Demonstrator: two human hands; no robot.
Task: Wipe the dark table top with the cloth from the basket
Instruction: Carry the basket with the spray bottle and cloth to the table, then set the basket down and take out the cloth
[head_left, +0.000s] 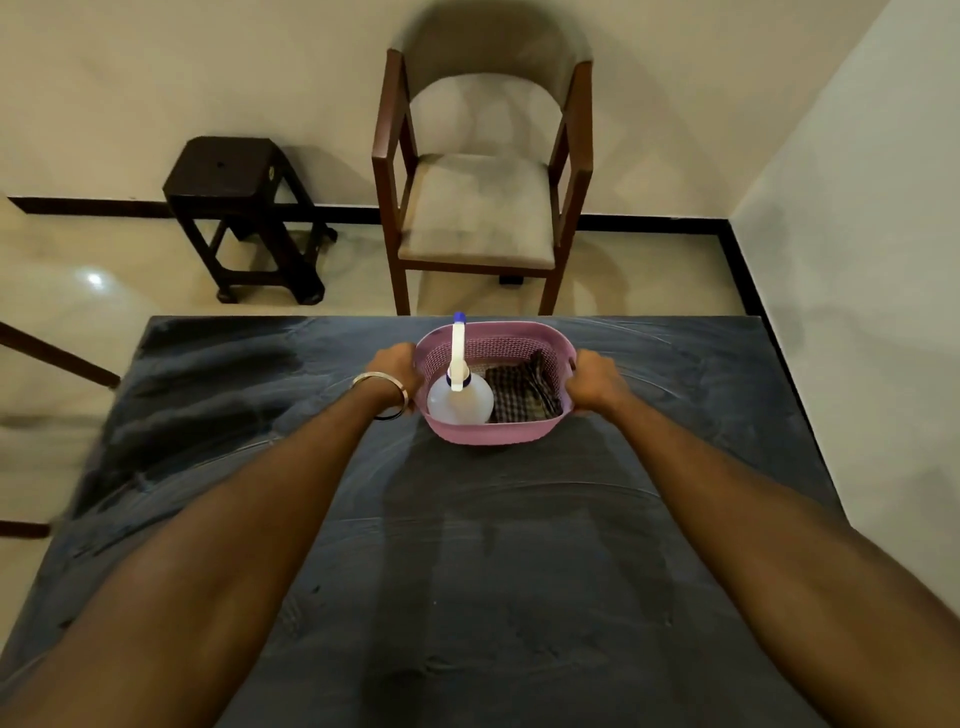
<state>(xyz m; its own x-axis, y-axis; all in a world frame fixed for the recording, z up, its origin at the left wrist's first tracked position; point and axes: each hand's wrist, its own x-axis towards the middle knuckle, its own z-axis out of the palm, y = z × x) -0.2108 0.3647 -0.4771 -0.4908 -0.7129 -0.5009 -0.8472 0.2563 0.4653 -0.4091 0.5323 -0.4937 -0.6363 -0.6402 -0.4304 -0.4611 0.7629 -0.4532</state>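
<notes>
Both forearms reach out over the dark surface (467, 545), streaked with smears. Left hand (396, 371) and right hand (595, 382) each curl a grip round opposite ends of the pink basket (488, 434), near the far edge. I judge the step is placing the basket: set it flat and to one side, so the wiping area stays free. Inside it, a spray bottle (460, 397) stands at the left; the checked cloth (524, 392) lies folded at the right, not yet taken out.
</notes>
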